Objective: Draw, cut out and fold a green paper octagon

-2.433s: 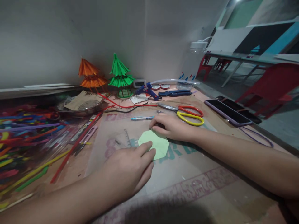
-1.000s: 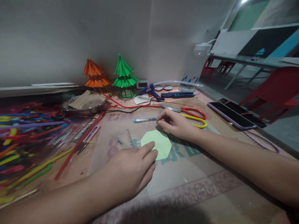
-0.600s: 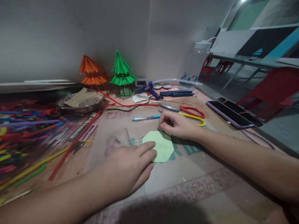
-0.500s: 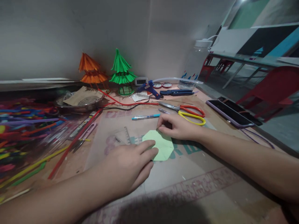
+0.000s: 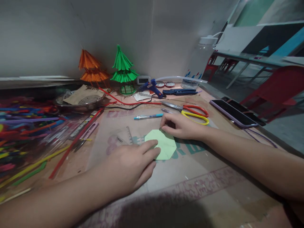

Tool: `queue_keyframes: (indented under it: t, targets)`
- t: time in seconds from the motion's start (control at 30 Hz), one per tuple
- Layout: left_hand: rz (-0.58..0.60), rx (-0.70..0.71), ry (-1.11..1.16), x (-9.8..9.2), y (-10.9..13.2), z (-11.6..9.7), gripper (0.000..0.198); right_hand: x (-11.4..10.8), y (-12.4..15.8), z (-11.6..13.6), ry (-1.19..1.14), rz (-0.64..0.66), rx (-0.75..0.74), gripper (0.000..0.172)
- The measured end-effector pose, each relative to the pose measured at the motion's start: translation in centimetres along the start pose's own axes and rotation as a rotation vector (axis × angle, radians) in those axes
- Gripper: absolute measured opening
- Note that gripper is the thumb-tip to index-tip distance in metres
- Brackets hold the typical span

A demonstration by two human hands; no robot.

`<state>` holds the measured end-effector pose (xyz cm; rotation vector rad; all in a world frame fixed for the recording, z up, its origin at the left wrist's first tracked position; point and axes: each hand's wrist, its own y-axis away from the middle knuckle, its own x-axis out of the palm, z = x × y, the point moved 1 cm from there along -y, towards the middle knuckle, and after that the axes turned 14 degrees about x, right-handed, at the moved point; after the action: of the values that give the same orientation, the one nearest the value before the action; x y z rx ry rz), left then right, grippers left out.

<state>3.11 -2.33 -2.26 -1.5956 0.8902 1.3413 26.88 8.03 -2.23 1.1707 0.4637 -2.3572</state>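
Note:
A light green paper octagon (image 5: 166,144) with faint crease lines lies on the clear sheet in front of me. My left hand (image 5: 129,164) rests on its left side, fingers stretched out and lying flat. At the paper's upper edge, thumb and index finger of my right hand (image 5: 177,126) are pinched together. A light blue pen (image 5: 148,117) lies just beyond the paper, and scissors (image 5: 190,111) with red and yellow handles lie behind my right hand. A clear ruler (image 5: 123,136) sits near my left fingers.
Colourful pipe cleaners (image 5: 26,126) crowd the left side beside a metal bowl (image 5: 80,103). Orange (image 5: 92,66) and green (image 5: 123,68) tree-shaped crafts stand by the wall. A blue glue gun (image 5: 152,88), pliers (image 5: 180,91) and a water jug (image 5: 201,60) are behind; a phone (image 5: 232,112) lies right.
The view has tilted slightly, so the scene sits a little higher or lower in places. Both hands stay at the paper with almost the same pose.

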Motion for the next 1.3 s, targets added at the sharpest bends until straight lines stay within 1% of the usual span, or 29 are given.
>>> queue_keyframes:
  t: [0.2, 0.33, 0.4, 0.47, 0.57, 0.7, 0.8, 0.97, 1.07, 1.13, 1.23, 1.3]
  targets:
    - [-0.007, 0.006, -0.010, 0.0, 0.0, 0.1, 0.034, 0.0, 0.0, 0.5, -0.051, -0.039, 0.018, 0.005]
    - [-0.033, 0.036, 0.001, 0.3, 0.2, 0.2, 0.034, 0.5, 0.6, 1.9, -0.119, 0.076, -0.029, 0.016]
    - [-0.044, 0.053, 0.000, 0.3, 0.2, 0.2, 0.034, 0.5, 0.8, 2.4, -0.098, 0.117, -0.053, 0.014]
    - [-0.045, 0.061, -0.018, 0.2, 0.0, 0.1, 0.034, 0.4, 0.9, 2.6, -0.078, 0.129, -0.049, 0.013]
    - [-0.021, 0.034, -0.060, -0.1, -0.2, -0.1, 0.033, 0.2, 1.1, 2.6, -0.080, 0.167, -0.050, 0.013]
    - [0.000, 0.017, -0.054, -0.2, -0.1, -0.2, 0.033, 0.2, 1.3, 2.9, -0.028, 0.193, -0.120, 0.010]
    - [0.001, 0.031, -0.038, 0.1, 0.0, -0.1, 0.034, 0.5, 1.1, 3.1, 0.040, 0.162, -0.143, 0.009]
    - [-0.010, 0.039, -0.061, 0.1, -0.1, -0.3, 0.034, 1.3, 0.2, 2.9, 0.148, 0.055, -0.130, 0.011]
    - [-0.017, 0.042, -0.070, 0.1, 0.0, -0.3, 0.033, 1.4, 0.0, 2.9, 0.149, -0.001, -0.118, 0.010]
    - [-0.030, 0.048, -0.081, 0.1, 0.1, -0.3, 0.033, 1.1, 0.1, 2.9, 0.079, 0.041, -0.095, 0.009]
    - [-0.036, 0.047, -0.089, 0.3, 0.1, -0.2, 0.033, 0.5, 0.5, 3.1, -0.013, 0.189, -0.084, 0.009]
    - [-0.032, 0.045, -0.082, 0.4, 0.1, -0.1, 0.033, 0.3, 0.7, 3.3, 0.015, 0.206, -0.102, 0.010]
